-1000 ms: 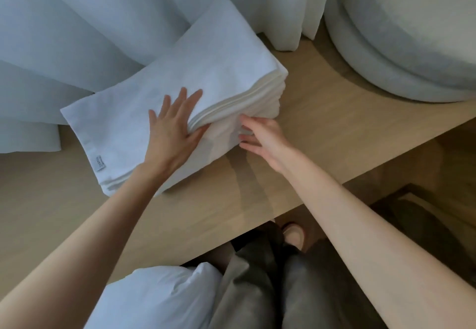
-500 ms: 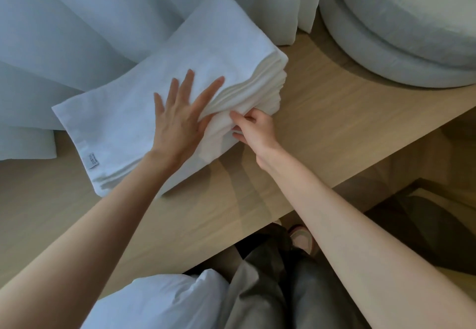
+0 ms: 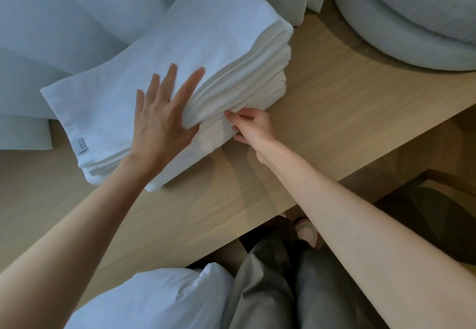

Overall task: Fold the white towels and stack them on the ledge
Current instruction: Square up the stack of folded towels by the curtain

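A stack of folded white towels (image 3: 195, 53) lies on the light wooden ledge (image 3: 334, 112), turned at an angle, with a small label at its left corner. My left hand (image 3: 162, 125) presses flat on top of the stack, fingers spread and straight, the thumb at the near edge. My right hand (image 3: 253, 126) is at the stack's near side, and its fingers pinch the edges of the towel layers there.
Pale curtains (image 3: 77, 19) hang behind the stack and touch its far side. A big round grey cushion (image 3: 412, 19) sits on the ledge at the right. A white bundle of cloth (image 3: 154, 300) lies by my legs below the ledge's front edge.
My right hand went from reaching with loose fingers to pinching the layers at the stack's near side. My left hand slid a little further onto the top towel.
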